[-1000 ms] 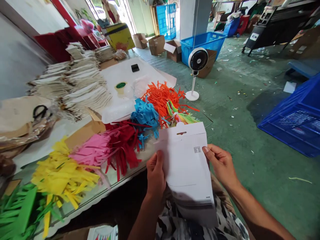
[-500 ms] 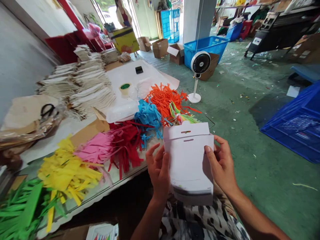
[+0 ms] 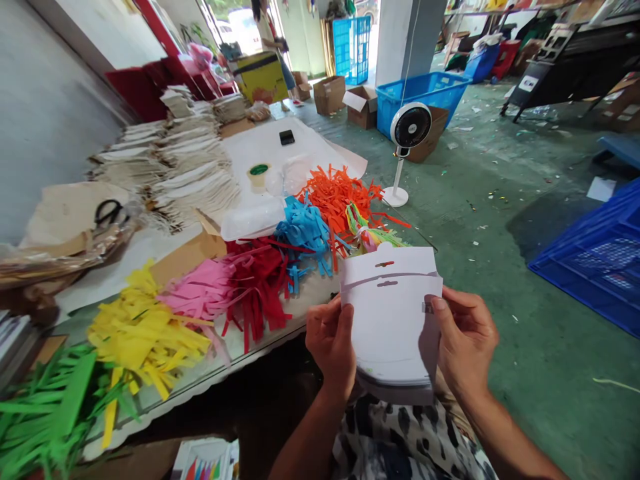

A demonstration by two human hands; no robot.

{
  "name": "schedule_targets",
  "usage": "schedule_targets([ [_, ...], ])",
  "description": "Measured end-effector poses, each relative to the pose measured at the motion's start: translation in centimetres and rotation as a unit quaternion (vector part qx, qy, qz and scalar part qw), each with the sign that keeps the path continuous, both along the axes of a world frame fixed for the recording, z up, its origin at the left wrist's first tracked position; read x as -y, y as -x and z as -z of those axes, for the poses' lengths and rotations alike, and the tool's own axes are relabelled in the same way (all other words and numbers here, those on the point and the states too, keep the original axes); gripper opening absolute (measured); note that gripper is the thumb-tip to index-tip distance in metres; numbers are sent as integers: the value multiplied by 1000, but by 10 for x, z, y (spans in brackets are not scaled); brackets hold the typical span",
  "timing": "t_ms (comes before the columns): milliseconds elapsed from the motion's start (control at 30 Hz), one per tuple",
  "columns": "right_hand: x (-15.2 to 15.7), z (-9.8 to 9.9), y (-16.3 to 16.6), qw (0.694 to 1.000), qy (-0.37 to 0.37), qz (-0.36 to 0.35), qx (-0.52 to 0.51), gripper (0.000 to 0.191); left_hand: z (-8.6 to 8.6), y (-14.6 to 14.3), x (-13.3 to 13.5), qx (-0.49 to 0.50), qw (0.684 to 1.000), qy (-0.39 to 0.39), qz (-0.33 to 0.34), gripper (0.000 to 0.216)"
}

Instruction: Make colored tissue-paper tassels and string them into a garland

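Note:
A stack of white header cards point(image 3: 393, 327) with hang slots near the top is held over my lap. My left hand point(image 3: 333, 343) pinches its left edge, thumb in front and fingers curled behind. On the right edge, my right hand point(image 3: 463, 337) grips with the thumb on the front face, beside a small dark printed mark. The top card sits a little off from the one behind, so two slots show. Just beyond the cards lies a multicoloured tassel bundle point(image 3: 367, 233) tied with a pale band. Orange paper strips point(image 3: 343, 197) are heaped behind it.
Along the table edge run blue point(image 3: 305, 230), dark red point(image 3: 257, 280), pink point(image 3: 200, 287), yellow point(image 3: 150, 327) and green strips point(image 3: 50, 407). White paper stacks point(image 3: 195, 160), scissors point(image 3: 109, 212), tape point(image 3: 259, 175) and a phone point(image 3: 287, 137) lie farther back. A fan point(image 3: 410, 127) stands beyond; a person point(image 3: 270, 33) is behind.
My left fingers have closed onto the cards' left edge. The top card has shifted against those behind, and a dark mark shows by my right thumb. The person behind has moved right.

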State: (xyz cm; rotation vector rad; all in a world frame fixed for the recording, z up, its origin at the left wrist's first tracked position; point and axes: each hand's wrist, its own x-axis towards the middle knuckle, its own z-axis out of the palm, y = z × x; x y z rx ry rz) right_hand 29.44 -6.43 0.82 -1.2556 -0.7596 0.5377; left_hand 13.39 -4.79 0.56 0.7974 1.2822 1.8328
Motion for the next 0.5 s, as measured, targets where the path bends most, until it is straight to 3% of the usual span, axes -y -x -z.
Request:
schedule_targets([
  [167, -3, 5, -6, 993, 8, -59, -101, 14, 8, 2, -3, 101, 994, 10, 31, 35],
  [500, -5, -4, -23, 961, 80, -156, -215, 21, 2, 18, -10, 264, 948, 113, 137, 38],
])
